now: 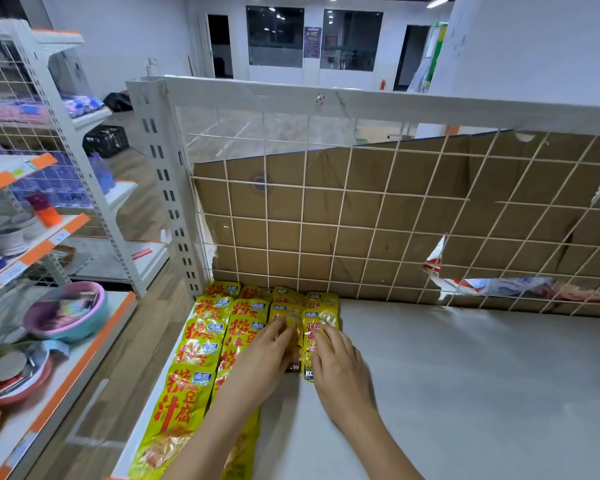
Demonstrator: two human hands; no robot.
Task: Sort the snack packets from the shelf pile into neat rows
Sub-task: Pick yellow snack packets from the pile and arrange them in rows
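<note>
At the left end of the shelf (pixel 465 375), four rows of yellow packets (pixel 219 327) already lined up from the wire back panel (pixel 326 216) toward the front. Left hand (pixel 260 362) and right hand (pixel 340 365) flat, fingers spread, pressing the two nearest packets of the right-hand rows. No loose pile visible, so sorting probably close to finished.

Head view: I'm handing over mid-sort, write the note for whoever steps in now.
Left hand: fingers flat on the third-row packet.
Right hand: fingers flat on the fourth-row front packet.
Packets lie at the shelf's left end against the wire grid.
Done: two long overlapping rows of yellow packets on the left; two short rows begun beside them.
Left: square up the short rows. No unsorted pile is in view.
</note>
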